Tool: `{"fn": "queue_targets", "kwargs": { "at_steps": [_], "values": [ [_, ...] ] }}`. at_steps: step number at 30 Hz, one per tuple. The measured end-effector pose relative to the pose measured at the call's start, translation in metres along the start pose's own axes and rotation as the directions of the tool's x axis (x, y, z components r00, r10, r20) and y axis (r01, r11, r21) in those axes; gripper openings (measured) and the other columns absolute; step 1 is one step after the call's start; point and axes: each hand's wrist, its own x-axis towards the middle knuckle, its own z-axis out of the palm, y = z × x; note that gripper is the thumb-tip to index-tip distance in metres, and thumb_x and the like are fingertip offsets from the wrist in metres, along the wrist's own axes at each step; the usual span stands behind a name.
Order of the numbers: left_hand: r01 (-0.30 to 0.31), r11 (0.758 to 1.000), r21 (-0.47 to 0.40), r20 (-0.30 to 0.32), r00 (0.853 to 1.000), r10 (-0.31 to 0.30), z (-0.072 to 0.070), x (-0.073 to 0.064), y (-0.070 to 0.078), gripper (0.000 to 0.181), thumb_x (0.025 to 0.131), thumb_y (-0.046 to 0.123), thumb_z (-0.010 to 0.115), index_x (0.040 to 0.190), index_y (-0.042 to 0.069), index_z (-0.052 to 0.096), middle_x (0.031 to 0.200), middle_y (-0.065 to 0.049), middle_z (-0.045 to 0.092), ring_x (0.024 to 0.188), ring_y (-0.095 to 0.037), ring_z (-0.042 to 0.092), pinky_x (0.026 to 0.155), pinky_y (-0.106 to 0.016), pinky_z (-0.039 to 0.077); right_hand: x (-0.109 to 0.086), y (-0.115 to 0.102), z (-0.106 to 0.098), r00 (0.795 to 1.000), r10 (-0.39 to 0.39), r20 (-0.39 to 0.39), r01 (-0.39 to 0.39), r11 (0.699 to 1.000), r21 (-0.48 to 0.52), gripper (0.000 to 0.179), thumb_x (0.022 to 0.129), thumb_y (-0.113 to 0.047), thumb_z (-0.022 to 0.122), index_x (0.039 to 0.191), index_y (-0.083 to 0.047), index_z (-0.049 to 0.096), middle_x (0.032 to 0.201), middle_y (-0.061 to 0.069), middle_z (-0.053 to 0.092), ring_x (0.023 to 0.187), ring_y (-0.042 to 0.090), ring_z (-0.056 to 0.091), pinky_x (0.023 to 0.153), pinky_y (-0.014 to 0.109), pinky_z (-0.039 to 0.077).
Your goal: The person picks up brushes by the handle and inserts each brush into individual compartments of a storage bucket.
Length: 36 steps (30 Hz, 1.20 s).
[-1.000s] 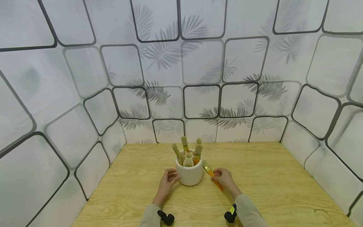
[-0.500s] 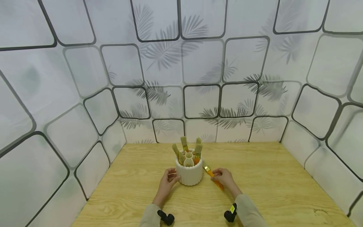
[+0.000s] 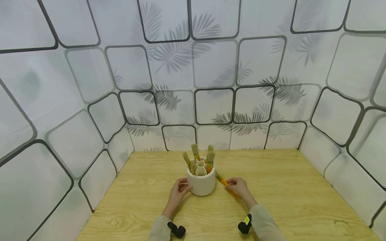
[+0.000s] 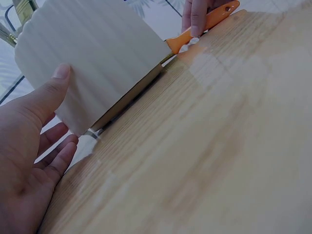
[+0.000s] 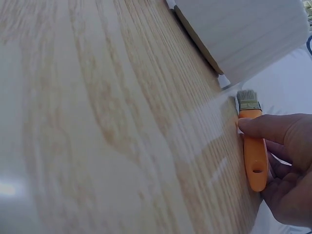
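Observation:
A white ribbed round holder [image 3: 201, 185] stands upright on the table with several paintbrushes [image 3: 210, 159] in it, bristles up. At its left side is my left hand [image 3: 175, 197]; in the left wrist view the thumb [image 4: 59, 80] rests on its wall and the loosely bent fingers lie by its lower edge. My right hand [image 3: 239, 190] pinches an orange-handled paintbrush [image 3: 222, 180] to the right of the holder. In the right wrist view that brush's bristles [image 5: 247, 96] point away from the hand, close to the holder, and its hanging hole shows near the handle's end.
The light wood-grain table [image 3: 144, 177] reaches back to a patterned white wall covering [image 3: 214, 107], which also closes in both sides. A small round-mouthed white tube [image 3: 200, 167] sits in the middle of the holder. Black cameras [image 3: 176, 230] are strapped at both wrists.
The orange-handled paintbrush has turned slightly in my right hand, and less of its handle end shows in the head view. The left hand and holder stay put; the head view has shifted slightly.

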Motion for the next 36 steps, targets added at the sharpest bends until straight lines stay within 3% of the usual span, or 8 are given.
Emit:
{"fn": "queue_targets", "kwargs": {
  "at_steps": [6,11,14,17,22,27,36],
  "values": [
    [0.000,1.000,-0.016,-0.010,1.000,0.000,0.001,0.005,-0.012,0.045,0.087,0.019,0.066,0.122,-0.002,0.048,0.117,-0.021,0.052,0.108,-0.037,0.053,0.089,-0.033,0.049,-0.001,0.000,-0.001,1.000,-0.008,0.011,0.008,1.000,-0.011,0.021,0.073,-0.004,0.076,0.092,0.003,0.068,0.077,0.005,0.063,0.069,0.012,0.055,0.060,0.023,0.047],
    [0.009,1.000,-0.001,-0.024,1.000,-0.009,0.002,0.012,-0.032,0.046,0.085,0.026,0.068,0.121,0.003,0.050,0.116,-0.015,0.054,0.106,-0.029,0.055,0.086,-0.025,0.049,-0.001,0.000,-0.002,1.000,-0.002,0.020,0.002,1.000,-0.031,0.021,0.075,-0.007,0.076,0.092,0.002,0.068,0.078,0.004,0.063,0.070,0.012,0.055,0.061,0.023,0.046],
    [0.008,1.000,0.010,-0.026,1.000,-0.008,0.002,0.013,-0.036,0.046,0.085,0.028,0.067,0.120,0.005,0.050,0.116,-0.013,0.054,0.106,-0.027,0.055,0.085,-0.021,0.048,0.000,0.001,-0.002,1.000,0.006,0.030,-0.004,0.999,-0.052,0.021,0.076,-0.010,0.076,0.093,0.001,0.069,0.079,0.003,0.063,0.070,0.012,0.054,0.060,0.023,0.046],
    [0.008,1.000,-0.007,-0.021,1.000,-0.008,0.002,0.012,-0.034,0.045,0.085,0.026,0.068,0.120,0.004,0.050,0.116,-0.015,0.053,0.106,-0.029,0.054,0.085,-0.022,0.048,0.001,0.001,-0.002,0.999,0.012,0.036,-0.010,0.998,-0.062,0.022,0.075,-0.011,0.076,0.093,0.000,0.068,0.078,0.003,0.062,0.069,0.012,0.053,0.060,0.024,0.045],
    [-0.021,1.000,-0.017,0.000,1.000,0.021,-0.001,0.005,-0.014,0.043,0.087,0.019,0.066,0.118,-0.005,0.049,0.115,-0.023,0.052,0.106,-0.037,0.053,0.085,-0.025,0.048,0.002,0.002,-0.002,0.999,0.009,0.037,-0.006,0.998,-0.067,0.022,0.075,-0.011,0.076,0.092,0.000,0.068,0.077,0.002,0.062,0.068,0.011,0.052,0.060,0.024,0.044],
    [-0.011,1.000,0.005,0.002,1.000,0.011,-0.001,0.000,0.000,0.040,0.088,0.017,0.065,0.116,-0.006,0.049,0.114,-0.023,0.053,0.105,-0.035,0.053,0.085,-0.023,0.048,0.003,0.003,-0.001,1.000,0.007,0.029,-0.006,0.999,-0.046,0.022,0.074,-0.010,0.076,0.092,0.000,0.068,0.076,0.002,0.061,0.067,0.010,0.052,0.061,0.023,0.044],
    [-0.001,1.000,0.003,-0.007,1.000,0.001,-0.001,0.003,-0.008,0.037,0.087,0.019,0.065,0.113,-0.003,0.051,0.112,-0.020,0.055,0.104,-0.032,0.054,0.084,-0.022,0.048,0.002,0.003,0.000,1.000,0.022,0.022,-0.023,0.999,0.027,0.025,0.073,-0.007,0.076,0.094,0.003,0.067,0.074,0.002,0.060,0.065,0.010,0.049,0.060,0.023,0.042]
  ]
}}
